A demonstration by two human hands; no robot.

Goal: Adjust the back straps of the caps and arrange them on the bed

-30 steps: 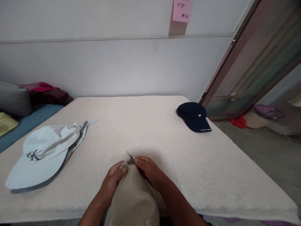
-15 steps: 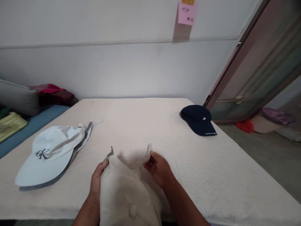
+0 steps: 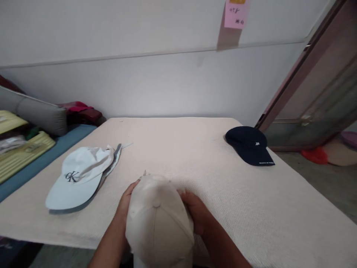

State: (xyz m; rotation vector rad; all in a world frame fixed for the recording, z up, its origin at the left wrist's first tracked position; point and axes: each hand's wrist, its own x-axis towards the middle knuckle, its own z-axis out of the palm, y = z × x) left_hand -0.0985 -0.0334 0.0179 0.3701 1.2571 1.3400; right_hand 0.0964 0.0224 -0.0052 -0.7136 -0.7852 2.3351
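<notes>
The person's left hand (image 3: 127,199) and right hand (image 3: 195,208) hold the beige cap (image 3: 158,223) between them at the table's (image 3: 178,149) near edge, each partly closed on one side of it, fingers largely hidden. The white cap (image 3: 80,175) lies on the table to the left, the navy cap (image 3: 248,144) near its right edge

Both forearms enter from the bottom edge, angled inward. Left hand (image 3: 126,203), lower centre-left, is raised with fingers partly curled. Right hand (image 3: 195,208), lower centre-right, has fingers bent toward the left hand; fingertips partly hidden.
</notes>
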